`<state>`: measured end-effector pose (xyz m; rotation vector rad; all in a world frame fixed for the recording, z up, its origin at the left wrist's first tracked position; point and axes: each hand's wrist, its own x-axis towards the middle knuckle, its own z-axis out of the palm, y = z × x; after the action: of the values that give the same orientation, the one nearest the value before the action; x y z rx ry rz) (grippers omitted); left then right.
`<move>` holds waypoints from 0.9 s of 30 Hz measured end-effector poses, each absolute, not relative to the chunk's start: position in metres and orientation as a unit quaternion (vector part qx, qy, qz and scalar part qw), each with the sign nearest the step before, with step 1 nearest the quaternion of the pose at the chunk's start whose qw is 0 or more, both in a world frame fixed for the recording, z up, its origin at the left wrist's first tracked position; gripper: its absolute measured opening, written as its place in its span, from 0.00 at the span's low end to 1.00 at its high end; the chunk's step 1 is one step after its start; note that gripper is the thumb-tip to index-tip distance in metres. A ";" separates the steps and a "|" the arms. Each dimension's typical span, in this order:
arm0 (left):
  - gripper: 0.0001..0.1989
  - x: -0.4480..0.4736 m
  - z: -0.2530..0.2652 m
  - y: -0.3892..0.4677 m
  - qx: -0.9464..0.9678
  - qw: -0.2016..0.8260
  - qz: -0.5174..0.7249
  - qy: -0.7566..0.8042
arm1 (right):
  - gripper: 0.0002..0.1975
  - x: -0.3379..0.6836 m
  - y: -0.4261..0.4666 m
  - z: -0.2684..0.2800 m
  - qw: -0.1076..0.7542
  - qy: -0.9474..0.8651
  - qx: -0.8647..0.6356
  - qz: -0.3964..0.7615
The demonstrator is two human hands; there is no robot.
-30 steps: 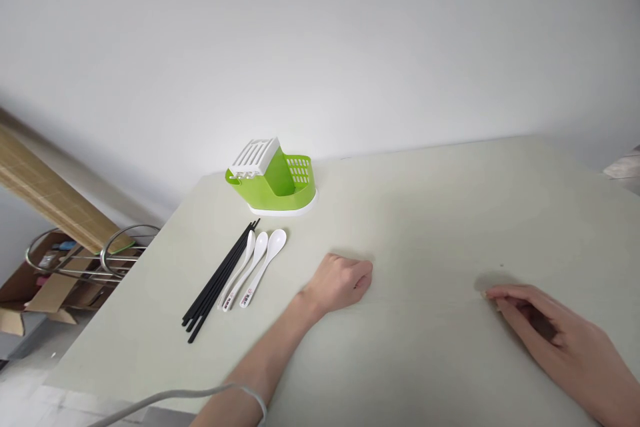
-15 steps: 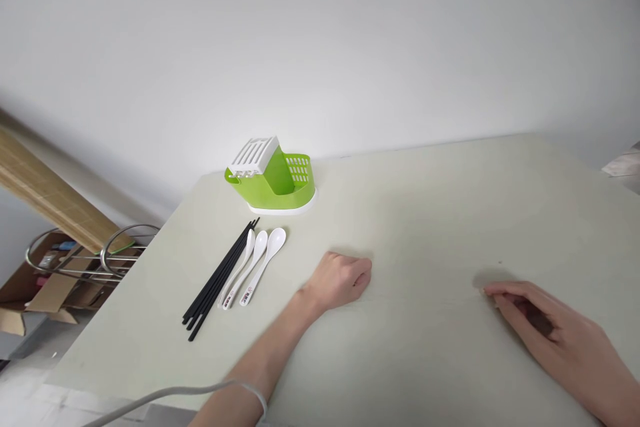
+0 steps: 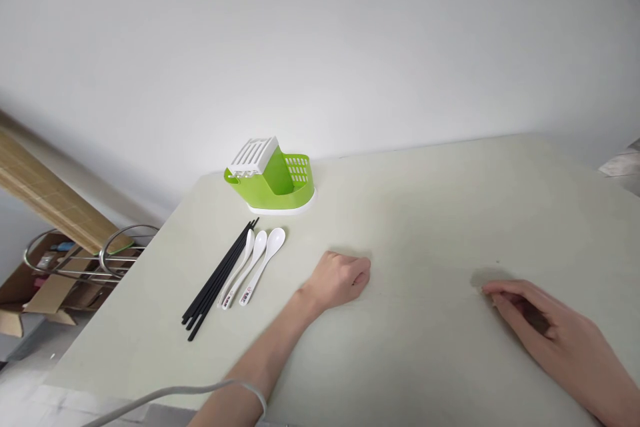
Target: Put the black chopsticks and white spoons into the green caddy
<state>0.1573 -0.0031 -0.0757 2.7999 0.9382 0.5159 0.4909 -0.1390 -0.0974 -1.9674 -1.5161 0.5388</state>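
My left hand (image 3: pixel 341 278) rests on the table as a closed fist, with nothing showing in it. To its left lie three white spoons (image 3: pixel 263 264), side by side with bowls pointing away from me. Several black chopsticks (image 3: pixel 218 281) lie in a slanted bundle along the leftmost spoon. Behind them stands a green utensil holder (image 3: pixel 280 199) with a slotted white top and a white base. My right hand (image 3: pixel 547 333) is at the right, its thumb and fingertips brought together close to the table; I see no object between them.
The pale table (image 3: pixel 410 353) meets a white wall at the back. A grey cable (image 3: pixel 180 389) crosses over my left forearm. Beyond the left edge are a metal rack (image 3: pixel 113 265), an open cardboard box (image 3: pixel 60 287) and a long tan board (image 3: pixel 55 190).
Both hands keep their poses and places. The whole view has shifted very slightly; the spoons, chopsticks and holder lie as before.
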 end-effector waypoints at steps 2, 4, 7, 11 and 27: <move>0.12 0.157 -0.075 -0.003 0.931 0.075 0.169 0.314 | 0.19 0.489 -0.139 -0.096 0.304 -0.566 -0.739 0.202; 0.11 0.157 -0.076 -0.003 0.931 0.077 0.169 0.315 | 0.19 0.489 -0.139 -0.095 0.308 -0.566 -0.738 0.199; 0.12 0.157 -0.077 -0.002 0.931 0.077 0.169 0.314 | 0.18 0.491 -0.139 -0.096 0.300 -0.574 -0.734 0.206; 0.12 0.157 -0.077 -0.002 0.932 0.075 0.172 0.311 | 0.18 0.495 -0.139 -0.102 0.297 -0.572 -0.735 0.211; 0.12 0.157 -0.077 -0.002 0.936 0.052 0.179 0.300 | 0.19 0.490 -0.139 -0.104 0.321 -0.556 -0.738 0.207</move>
<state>0.1574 -0.0024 -0.0772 2.8456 0.9126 0.5431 0.4895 -0.1385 -0.1043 -1.9398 -1.4611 0.5428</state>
